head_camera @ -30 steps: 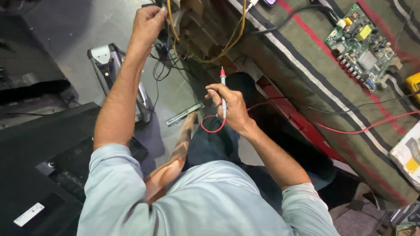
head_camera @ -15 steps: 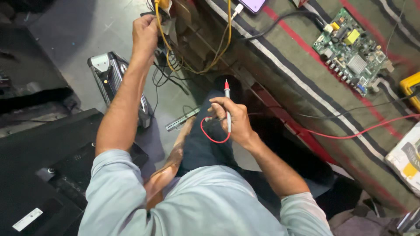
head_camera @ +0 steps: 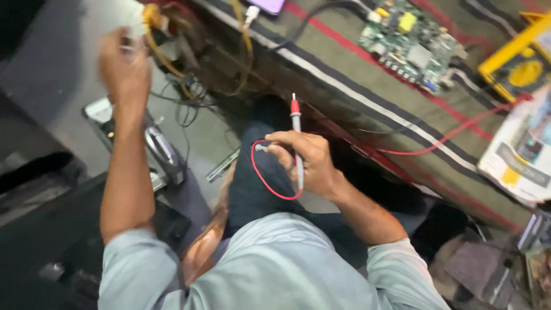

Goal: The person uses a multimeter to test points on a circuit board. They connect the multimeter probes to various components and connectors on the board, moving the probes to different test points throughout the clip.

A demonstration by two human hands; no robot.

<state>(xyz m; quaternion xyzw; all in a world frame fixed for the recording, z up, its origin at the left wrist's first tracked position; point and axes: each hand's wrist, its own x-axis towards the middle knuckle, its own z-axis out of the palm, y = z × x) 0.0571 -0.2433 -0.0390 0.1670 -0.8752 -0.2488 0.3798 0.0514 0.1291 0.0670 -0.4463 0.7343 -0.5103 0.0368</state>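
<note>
Striped worktop (head_camera: 367,109) above a grey floor (head_camera: 63,74)
Right hand (head_camera: 307,163) grips a red probe (head_camera: 296,138); left hand (head_camera: 123,72), at 11 o'clock, closes on yellow wires (head_camera: 158,34); circuit board (head_camera: 410,49) at 1 o'clock.

In the right hand (head_camera: 307,163) a smooth grey-and-red plastic probe (head_camera: 297,135) with glossy red lead (head_camera: 270,183); beyond it, coarse striped cloth (head_camera: 367,97) covers the worktop, bearing a matt green circuit board (head_camera: 410,49).
</note>
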